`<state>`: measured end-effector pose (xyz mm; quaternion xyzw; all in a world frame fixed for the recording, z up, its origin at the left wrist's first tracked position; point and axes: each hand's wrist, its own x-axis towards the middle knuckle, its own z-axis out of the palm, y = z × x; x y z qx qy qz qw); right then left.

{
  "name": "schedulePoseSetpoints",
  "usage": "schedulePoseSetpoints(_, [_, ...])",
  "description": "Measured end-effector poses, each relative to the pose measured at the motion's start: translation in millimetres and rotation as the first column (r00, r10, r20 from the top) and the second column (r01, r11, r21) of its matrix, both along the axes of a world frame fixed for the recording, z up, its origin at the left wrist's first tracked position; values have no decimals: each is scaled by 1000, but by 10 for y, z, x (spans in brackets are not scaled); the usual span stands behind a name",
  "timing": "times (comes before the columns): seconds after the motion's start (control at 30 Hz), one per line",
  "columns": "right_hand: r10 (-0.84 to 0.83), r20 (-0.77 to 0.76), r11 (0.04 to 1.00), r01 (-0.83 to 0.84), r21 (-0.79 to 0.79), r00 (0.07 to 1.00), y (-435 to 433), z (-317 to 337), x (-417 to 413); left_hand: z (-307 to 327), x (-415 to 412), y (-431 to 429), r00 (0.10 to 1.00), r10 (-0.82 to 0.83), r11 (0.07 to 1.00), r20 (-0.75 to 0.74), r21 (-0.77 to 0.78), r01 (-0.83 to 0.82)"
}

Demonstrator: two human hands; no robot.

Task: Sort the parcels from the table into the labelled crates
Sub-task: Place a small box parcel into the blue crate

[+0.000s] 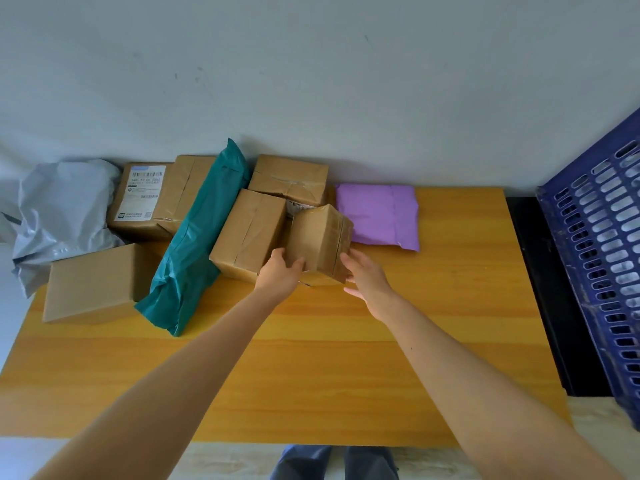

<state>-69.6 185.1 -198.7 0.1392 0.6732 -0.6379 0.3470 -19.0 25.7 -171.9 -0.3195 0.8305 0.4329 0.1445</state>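
— Brown cardboard, is that what both hands are at?
— Yes, a small taped box [320,240], tilted up on one edge near the middle of the desk [450,306]. The left hand [278,273] has its grip closed on the box's near left edge, fingers curled round it.
— And the other one?
— The right hand [367,277] is at the near right corner with its fingers fairly straight. That is an open grip, just touching the cardboard (it is blurred, so I would not swear to more).
— Is the box off the desk?
— Cannot tell; its lower edge is hidden behind the hands.
— What lies around it?
— Just beside it on the left is a larger carton [249,233], and behind that another carton [289,178] stands against the wall. A purple mailer [379,216] lies flat just to the right. A long teal mailer [194,244] leans across the pile on the left. A labelled box [145,199] is behind it, a plain carton [91,282] sits nearer the front, and a grey bag [62,216] is at the far left edge.
— Any crate?
— One blue crate [602,254] stands beside the desk's right end, well apart from the box.
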Motion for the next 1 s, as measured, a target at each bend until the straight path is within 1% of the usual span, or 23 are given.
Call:
schedulePoseSetpoints(0.1, [17,-3,999,-17,-39,1000,-4,0,-12,-49,-47,25,998,54,992,44,109,-58])
schedulePoseSetpoints(0.3, [-4,-69,1000,3,-17,998,10,31,20,-53,-42,54,994,110,980,15,168,-111])
schedulePoseSetpoints(0.37, [-3,-93,1000,3,-5,996,20,75,60,-24,-18,52,994,113,975,-8,193,-109])
schedulePoseSetpoints(0.47, [-24,-115,1000,25,8,993,34,163,121,71,23,74,988,127,968,-92,228,-103])
schedulePoseSetpoints(0.57, [-100,-91,993,93,-77,991,62,324,173,183,69,96,975,136,963,-177,255,-88])
schedulePoseSetpoints(0.63, [-151,-75,984,143,-110,986,109,467,213,275,87,106,966,157,950,-204,298,-91])
schedulePoseSetpoints(0.7, [-181,-68,976,171,-135,981,179,607,247,380,96,112,963,186,926,-194,363,-105])
schedulePoseSetpoints(0.77, [-202,-71,966,187,-178,977,242,736,294,480,111,113,968,215,888,-133,439,-137])
schedulePoseSetpoints(0.83, [-229,-51,950,211,-231,972,272,851,322,554,115,115,976,209,840,-62,522,-147])
schedulePoseSetpoints(0.87, [-232,-46,943,213,-258,972,278,912,336,600,123,123,981,189,816,-50,563,-128])
schedulePoseSetpoints(0.93, [-216,-59,944,193,-269,975,275,998,346,702,136,138,984,161,779,-72,622,-82])
schedulePoseSetpoints(1.0, [-218,-91,956,194,-219,972,276,1076,339,812,135,146,973,205,735,-111,673,-78])
